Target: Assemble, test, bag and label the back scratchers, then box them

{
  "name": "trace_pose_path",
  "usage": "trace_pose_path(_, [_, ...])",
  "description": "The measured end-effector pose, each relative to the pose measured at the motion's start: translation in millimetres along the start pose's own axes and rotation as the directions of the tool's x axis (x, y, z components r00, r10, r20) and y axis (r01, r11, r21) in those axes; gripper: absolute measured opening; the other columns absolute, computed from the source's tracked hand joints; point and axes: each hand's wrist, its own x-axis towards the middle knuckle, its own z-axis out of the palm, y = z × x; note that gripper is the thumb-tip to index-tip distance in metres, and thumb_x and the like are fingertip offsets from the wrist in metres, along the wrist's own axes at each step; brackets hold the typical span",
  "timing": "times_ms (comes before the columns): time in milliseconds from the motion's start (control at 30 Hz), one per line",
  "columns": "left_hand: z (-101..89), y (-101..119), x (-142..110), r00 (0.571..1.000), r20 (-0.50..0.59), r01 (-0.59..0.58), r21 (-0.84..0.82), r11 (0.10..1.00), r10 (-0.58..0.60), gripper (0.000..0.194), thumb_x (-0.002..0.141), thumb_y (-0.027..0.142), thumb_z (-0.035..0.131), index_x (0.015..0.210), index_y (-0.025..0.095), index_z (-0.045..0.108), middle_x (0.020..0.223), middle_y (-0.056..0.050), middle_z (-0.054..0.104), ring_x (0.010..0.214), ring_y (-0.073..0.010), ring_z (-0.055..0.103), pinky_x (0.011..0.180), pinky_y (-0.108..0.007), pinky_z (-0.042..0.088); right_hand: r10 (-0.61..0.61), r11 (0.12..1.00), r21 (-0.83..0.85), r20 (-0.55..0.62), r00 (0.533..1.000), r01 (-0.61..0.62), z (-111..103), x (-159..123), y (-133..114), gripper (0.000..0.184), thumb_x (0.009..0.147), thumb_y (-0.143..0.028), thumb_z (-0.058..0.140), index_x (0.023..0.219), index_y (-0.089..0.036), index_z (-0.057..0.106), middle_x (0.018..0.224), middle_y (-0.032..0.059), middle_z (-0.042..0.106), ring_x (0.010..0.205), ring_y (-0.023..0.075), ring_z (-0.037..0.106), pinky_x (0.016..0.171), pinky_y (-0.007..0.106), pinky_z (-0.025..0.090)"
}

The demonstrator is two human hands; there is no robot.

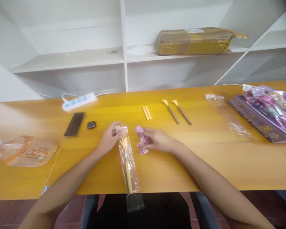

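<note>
My left hand (110,138) is closed on the top of a clear plastic bag (135,170). Inside the bag lies a back scratcher (128,175) with a claw head, a metal rod and a pale yellow handle; the bag's lower end hangs over the table's front edge. To its right, my right hand (157,139) has its thumb and fingers closed on a purple printed card (140,129), partly covered by the fingers. Beyond the hands lie two yellow handles (146,113) and two back scratcher rods with claw heads (176,112).
At right, an empty clear bag (228,117) lies beside a purple box (257,119) full of wrapped goods. At left are a phone (74,124), a small black case (91,125), a power strip (79,101) and an orange-labelled bottle (30,151). A taped carton (195,43) sits on the shelf.
</note>
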Motion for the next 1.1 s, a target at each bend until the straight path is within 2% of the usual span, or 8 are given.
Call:
trace_pose_path(100, [4.0,-4,-7,0.997,0.075,-0.004,-0.019,1.0,0.005,0.046,0.094,0.037,0.074,0.135,0.022,0.061,0.104,-0.003,0.073,0.085,-0.0174,0.069,0.077,-0.027,0.052,-0.021,0.998,-0.062,0.034,0.999,0.023,3,-4,0,0.06,0.081,-0.048,0.093,0.13,-0.023,0.072,0.136,0.0112,0.067,0.106,0.0233,0.07,0.089,0.034,0.054])
trace_pose_path(200, [6.8,-6,-6,0.993,0.115,-0.038,-0.02,0.999,0.04,0.037,0.097,0.039,0.071,0.128,0.021,0.065,0.118,-0.007,0.073,0.098,-0.0192,0.07,0.085,-0.029,0.054,-0.037,0.997,-0.067,0.026,0.999,0.038,8,-4,-1,0.044,0.086,-0.041,0.09,0.124,-0.023,0.075,0.131,0.0101,0.067,0.106,0.0226,0.07,0.091,0.035,0.055])
trace_pose_path(367, [5.7,-12,0,0.992,0.116,-0.044,0.005,0.999,0.043,0.032,0.1,0.051,0.067,0.101,0.019,0.067,0.094,-0.003,0.07,0.082,-0.0169,0.064,0.074,-0.028,0.05,-0.024,1.0,-0.014,0.013,1.0,0.024,13,-3,3,0.044,0.086,-0.039,0.09,0.124,-0.024,0.074,0.124,0.0094,0.064,0.101,0.022,0.068,0.085,0.033,0.055])
trace_pose_path(500, [5.8,-16,-1,0.994,0.101,-0.032,-0.069,0.997,0.038,0.033,0.102,0.052,0.065,0.113,0.021,0.061,0.088,-0.001,0.07,0.076,-0.0161,0.064,0.074,-0.029,0.05,0.045,0.996,-0.07,-0.015,0.999,-0.046,13,-5,5,0.056,0.083,-0.043,0.092,0.132,-0.024,0.071,0.125,0.0098,0.062,0.095,0.0222,0.067,0.081,0.034,0.055])
trace_pose_path(633, [7.8,-19,-3,0.992,0.118,-0.022,-0.13,0.991,0.038,0.034,0.107,0.049,0.059,0.127,0.024,0.049,0.085,0.001,0.071,0.072,-0.0156,0.065,0.073,-0.03,0.051,0.085,0.996,-0.038,-0.027,0.996,-0.086,10,-5,5,0.046,0.083,-0.039,0.092,0.122,-0.025,0.073,0.118,0.0075,0.061,0.092,0.021,0.066,0.082,0.034,0.054])
trace_pose_path(733, [8.6,-20,-4,0.989,0.134,-0.047,-0.127,0.991,0.064,0.027,0.108,0.048,0.057,0.12,0.024,0.051,0.086,0.0,0.072,0.072,-0.0151,0.065,0.073,-0.03,0.051,0.118,0.989,0.089,-0.039,0.992,-0.114,6,-4,3,0.036,0.083,-0.033,0.091,0.112,-0.023,0.071,0.113,0.0062,0.065,0.091,0.0201,0.067,0.08,0.032,0.053])
trace_pose_path(867, [9.0,-16,-5,0.984,0.164,-0.054,-0.101,0.993,0.07,0.025,0.108,0.045,0.058,0.104,0.02,0.06,0.091,-0.002,0.072,0.075,-0.0151,0.067,0.074,-0.03,0.053,0.147,0.949,0.284,-0.013,0.989,-0.137,3,-4,2,0.011,0.102,-0.033,0.069,0.103,-0.022,0.069,0.096,0.0032,0.074,0.079,0.017,0.067,0.073,0.029,0.051])
trace_pose_path(1100, [13.9,-12,-11,0.965,0.262,0.043,-0.241,0.97,0.022,0.028,0.103,0.043,0.066,0.115,0.019,0.074,0.111,-0.008,0.077,0.097,-0.0232,0.076,0.094,-0.04,0.058,0.193,0.883,0.468,-0.322,0.927,-0.022,10,0,-4,0.027,0.101,-0.048,0.07,0.113,-0.024,0.073,0.091,0.0029,0.075,0.072,0.0161,0.068,0.065,0.029,0.055])
